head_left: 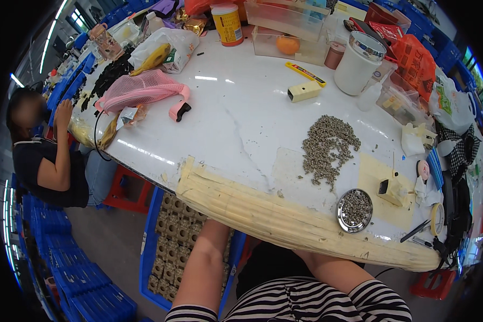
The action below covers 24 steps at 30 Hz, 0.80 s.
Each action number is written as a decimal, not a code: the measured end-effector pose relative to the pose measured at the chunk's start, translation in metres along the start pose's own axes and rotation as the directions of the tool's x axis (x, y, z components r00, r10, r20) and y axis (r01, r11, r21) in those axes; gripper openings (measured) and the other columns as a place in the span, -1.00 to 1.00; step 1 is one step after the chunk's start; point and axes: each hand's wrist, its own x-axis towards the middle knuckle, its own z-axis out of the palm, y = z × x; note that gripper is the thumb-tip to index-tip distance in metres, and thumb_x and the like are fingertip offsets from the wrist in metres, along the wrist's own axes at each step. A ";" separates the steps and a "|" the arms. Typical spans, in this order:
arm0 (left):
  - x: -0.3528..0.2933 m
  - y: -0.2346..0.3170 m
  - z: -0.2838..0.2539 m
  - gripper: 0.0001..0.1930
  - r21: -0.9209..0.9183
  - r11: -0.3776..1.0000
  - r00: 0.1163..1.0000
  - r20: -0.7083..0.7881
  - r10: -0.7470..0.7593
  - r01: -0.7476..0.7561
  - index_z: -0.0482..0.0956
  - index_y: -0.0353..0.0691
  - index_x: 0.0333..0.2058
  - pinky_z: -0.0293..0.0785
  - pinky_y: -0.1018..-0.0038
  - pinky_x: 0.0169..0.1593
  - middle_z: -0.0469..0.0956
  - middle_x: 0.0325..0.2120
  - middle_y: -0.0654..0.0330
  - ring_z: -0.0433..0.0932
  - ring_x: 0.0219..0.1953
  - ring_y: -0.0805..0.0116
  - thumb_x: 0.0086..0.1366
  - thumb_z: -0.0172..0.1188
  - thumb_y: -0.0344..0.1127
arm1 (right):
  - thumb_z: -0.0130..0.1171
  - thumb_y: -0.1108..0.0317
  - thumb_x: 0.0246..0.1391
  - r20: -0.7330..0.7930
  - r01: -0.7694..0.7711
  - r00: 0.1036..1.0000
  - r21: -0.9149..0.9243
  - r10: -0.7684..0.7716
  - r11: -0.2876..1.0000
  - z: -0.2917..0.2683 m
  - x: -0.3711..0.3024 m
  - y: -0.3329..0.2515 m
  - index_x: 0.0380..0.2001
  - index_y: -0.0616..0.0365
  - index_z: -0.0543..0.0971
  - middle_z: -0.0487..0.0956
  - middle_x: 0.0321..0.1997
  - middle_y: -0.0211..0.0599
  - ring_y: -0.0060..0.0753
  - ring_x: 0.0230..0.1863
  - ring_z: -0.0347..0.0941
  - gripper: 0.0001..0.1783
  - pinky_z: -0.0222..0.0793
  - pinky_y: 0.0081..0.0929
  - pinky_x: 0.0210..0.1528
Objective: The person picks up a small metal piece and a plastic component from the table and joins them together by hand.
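Both my hands are out of sight below the front of the table; only the forearms show. My left forearm passes under the padded table edge, beside a blue tray of several small block-like parts with round holes. My right forearm also disappears beneath that edge, close to my lap. On the tabletop above lies a loose pile of small metallic pieces. Nearer to me stands a round metal dish holding more small pieces.
A small cream box, tweezers and a tape roll lie at right. Farther back are a white canister, a yellow cup and a pink mesh bag. A co-worker sits at left near red stools.
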 end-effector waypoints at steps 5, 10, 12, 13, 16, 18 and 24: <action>0.011 0.002 0.008 -0.52 0.027 1.000 1.000 -0.002 0.001 0.000 0.45 -0.31 0.12 0.34 0.27 0.21 0.48 0.10 -0.05 0.43 0.17 0.08 0.29 0.23 -0.19 | -0.02 0.10 0.35 -0.015 -0.026 1.000 0.037 0.026 0.999 -0.017 -0.031 0.005 0.24 0.12 0.36 0.43 0.22 -0.01 -0.06 0.24 0.38 -0.49 0.29 -0.27 0.25; 0.014 0.003 0.011 -0.51 0.039 0.999 1.000 0.001 -0.004 0.004 0.44 -0.31 0.12 0.33 0.27 0.21 0.47 0.11 -0.05 0.42 0.18 0.07 0.29 0.23 -0.18 | -0.02 0.10 0.35 -0.035 -0.041 0.998 0.045 0.043 0.998 -0.020 -0.048 0.008 0.24 0.13 0.37 0.44 0.22 -0.01 -0.06 0.23 0.38 -0.50 0.29 -0.27 0.25; 0.019 0.008 0.013 -0.50 0.044 0.999 1.000 -0.004 0.007 -0.007 0.44 -0.31 0.13 0.33 0.27 0.22 0.47 0.11 -0.05 0.42 0.18 0.07 0.29 0.23 -0.17 | -0.02 0.10 0.35 -0.050 -0.030 0.998 0.042 0.032 0.999 -0.019 -0.041 0.010 0.24 0.13 0.37 0.44 0.21 -0.01 -0.06 0.23 0.39 -0.50 0.30 -0.27 0.24; 0.020 0.012 0.015 -0.50 0.043 0.999 1.000 0.001 0.013 -0.013 0.44 -0.31 0.13 0.33 0.27 0.22 0.47 0.12 -0.05 0.42 0.18 0.07 0.29 0.23 -0.17 | -0.02 0.10 0.35 -0.059 -0.030 0.998 0.035 0.032 0.999 -0.018 -0.037 0.012 0.23 0.13 0.37 0.44 0.21 -0.01 -0.06 0.23 0.39 -0.50 0.30 -0.27 0.24; 0.019 0.013 0.017 -0.50 0.049 0.999 1.000 -0.001 0.020 -0.020 0.44 -0.30 0.13 0.32 0.27 0.22 0.47 0.12 -0.05 0.41 0.19 0.07 0.29 0.23 -0.16 | -0.02 0.11 0.35 -0.067 -0.009 0.998 0.025 0.010 1.000 -0.010 -0.026 0.013 0.23 0.13 0.37 0.45 0.21 -0.01 -0.06 0.22 0.39 -0.50 0.30 -0.27 0.24; 0.017 0.013 0.019 -0.49 0.051 0.998 1.000 0.002 0.020 -0.020 0.44 -0.30 0.13 0.32 0.27 0.23 0.46 0.12 -0.06 0.41 0.19 0.07 0.29 0.23 -0.15 | -0.02 0.11 0.35 -0.067 -0.007 0.998 0.009 0.008 1.000 -0.005 -0.019 0.014 0.23 0.13 0.37 0.45 0.20 -0.01 -0.06 0.22 0.39 -0.51 0.30 -0.26 0.24; 0.005 0.006 0.010 -0.48 0.036 0.999 0.999 -0.021 0.030 -0.030 0.44 -0.30 0.14 0.31 0.27 0.23 0.46 0.13 -0.06 0.40 0.20 0.06 0.29 0.23 -0.13 | -0.02 0.11 0.35 -0.050 0.012 0.999 0.000 -0.012 1.000 0.006 -0.004 0.015 0.22 0.13 0.38 0.45 0.20 -0.01 -0.05 0.21 0.40 -0.51 0.31 -0.26 0.23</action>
